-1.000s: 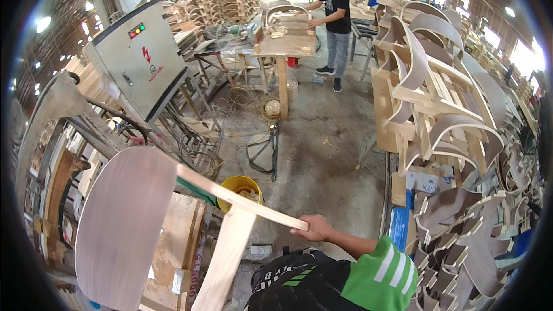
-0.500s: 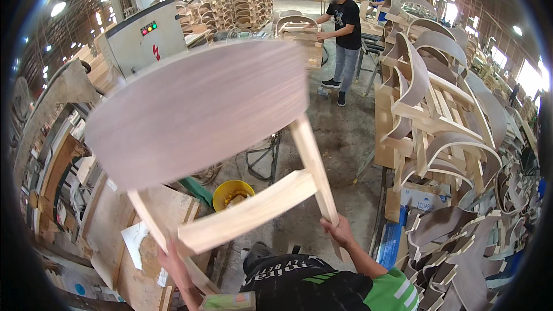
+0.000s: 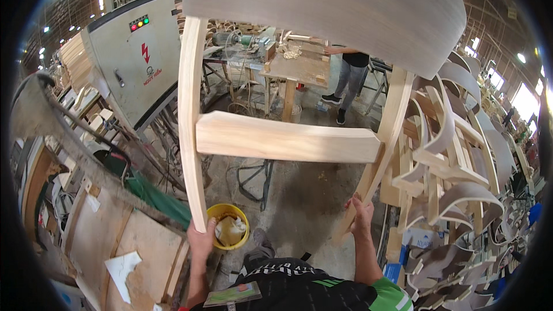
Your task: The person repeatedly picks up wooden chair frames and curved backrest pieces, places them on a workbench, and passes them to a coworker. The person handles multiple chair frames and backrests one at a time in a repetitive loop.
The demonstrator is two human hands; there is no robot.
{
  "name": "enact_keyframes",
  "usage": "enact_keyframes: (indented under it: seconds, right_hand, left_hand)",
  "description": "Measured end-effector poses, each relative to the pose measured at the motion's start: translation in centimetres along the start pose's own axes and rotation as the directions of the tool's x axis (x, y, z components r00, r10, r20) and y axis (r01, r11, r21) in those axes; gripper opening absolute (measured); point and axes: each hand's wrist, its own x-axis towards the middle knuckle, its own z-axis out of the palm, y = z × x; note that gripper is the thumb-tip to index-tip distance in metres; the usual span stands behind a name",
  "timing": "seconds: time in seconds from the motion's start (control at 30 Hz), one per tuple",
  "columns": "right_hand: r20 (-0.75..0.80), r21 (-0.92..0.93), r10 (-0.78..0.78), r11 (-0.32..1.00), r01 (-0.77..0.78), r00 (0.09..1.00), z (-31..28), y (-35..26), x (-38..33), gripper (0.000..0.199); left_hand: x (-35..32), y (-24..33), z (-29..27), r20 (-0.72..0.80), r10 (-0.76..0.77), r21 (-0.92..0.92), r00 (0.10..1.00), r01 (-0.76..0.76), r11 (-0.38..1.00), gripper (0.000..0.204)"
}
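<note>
Chair-back frame [image 3: 288, 138] raised ahead, left hand [image 3: 200, 243] and right hand [image 3: 362, 217] grasping its lower ends. Advise even grip, level hold, wide clearance from stacked frames [image 3: 433, 162] at right.

I saw the person's left hand [image 3: 201, 243] at seven o'clock in their own view, closed in a grip, the left forearm [image 3: 197, 287] rising nearly straight toward twelve. The right hand [image 3: 361, 217] was gripping too, between four and five o'clock and slightly higher, the right forearm [image 3: 367, 259] angled just shy of twelve. Both wrists stood well apart, the torso [image 3: 288, 288] at six.
</note>
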Motion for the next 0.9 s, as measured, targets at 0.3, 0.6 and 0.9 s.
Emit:
enact_keyframes:
  seconds: [0.3, 0.6, 0.9]
  right_hand:
    - [-0.129, -0.154, 0.077, 0.983, -0.096, 0.989, 6.5, 1.6, 10.8, 0.036]
    - [-0.262, -0.093, 0.212, 0.965, -0.244, 0.941, 11.4, 5.3, 24.1, 0.036]
    - [-0.229, -0.095, 0.232, 0.961, -0.259, 0.945, 14.9, 11.8, 45.5, 0.035]
  left_hand:
    - [15.6, 1.1, 6.5, -0.025, -0.079, 0.048, 0.997, 0.08, 0.996, 0.03]
    - [30.2, 4.6, 15.1, 0.075, -0.052, 0.153, 0.996, 0.04, 0.987, 0.035]
    - [48.4, 5.1, 30.1, 0.133, -0.116, 0.393, 0.984, 0.055, 0.918, 0.045]
